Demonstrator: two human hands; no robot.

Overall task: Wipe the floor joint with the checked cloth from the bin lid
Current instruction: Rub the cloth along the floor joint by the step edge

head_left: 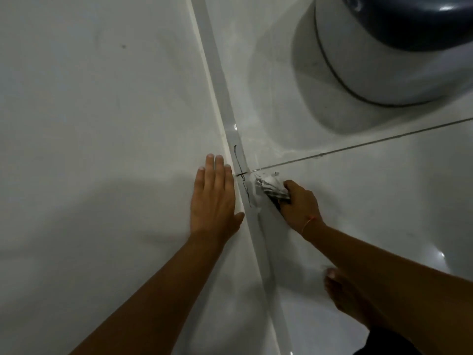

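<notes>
My right hand (300,207) is shut on a bunched white-and-dark checked cloth (270,185), pressed onto the floor where the thin dark floor joint (358,139) meets the grey skirting strip (231,131). Dark scribbled marks (240,172) run down the strip just left of the cloth. My left hand (215,196) lies flat with fingers spread on the white wall, its fingertips beside the strip and apart from the cloth.
A round white bin (378,65) with a dark grey lid (409,19) stands on the glossy white tiles at the upper right. A bare foot (348,295) rests on the floor under my right forearm. The white wall fills the left half.
</notes>
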